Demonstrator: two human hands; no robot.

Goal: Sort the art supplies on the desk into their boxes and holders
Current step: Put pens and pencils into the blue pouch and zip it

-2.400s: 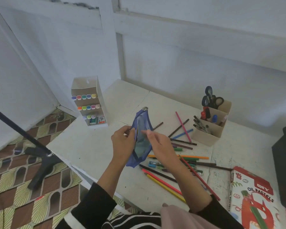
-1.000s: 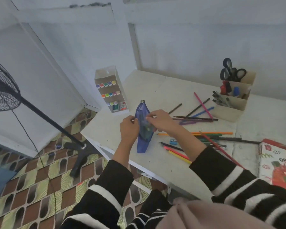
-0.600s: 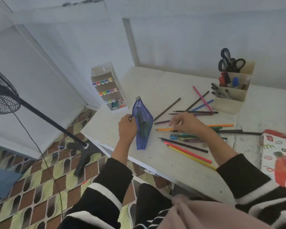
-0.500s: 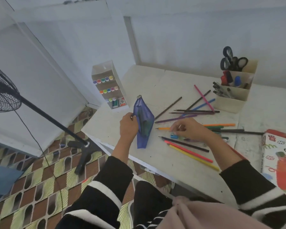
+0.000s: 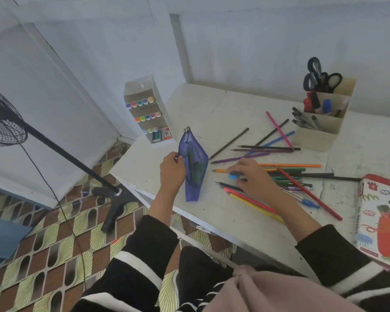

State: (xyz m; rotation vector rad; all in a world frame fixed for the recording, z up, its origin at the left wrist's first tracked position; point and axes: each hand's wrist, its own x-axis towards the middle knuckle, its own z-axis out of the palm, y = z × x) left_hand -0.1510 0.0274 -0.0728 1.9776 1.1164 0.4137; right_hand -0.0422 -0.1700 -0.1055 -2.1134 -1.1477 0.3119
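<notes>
Left hand (image 5: 172,171): pinches one lip of the blue pouch (image 5: 195,163), propping it upright and agape near the desk's (image 5: 212,104) front-left corner.
Right hand (image 5: 254,179): has left the pouch mouth and dropped onto the loose pencils (image 5: 288,174) mid-desk. Its fingers curl over a small blue piece (image 5: 233,176); whether they already pinch it, I cannot tell.
Meaning: the next pick looks to be under way, and most pencils still lie scattered, so the sorting seems far from done.
</notes>
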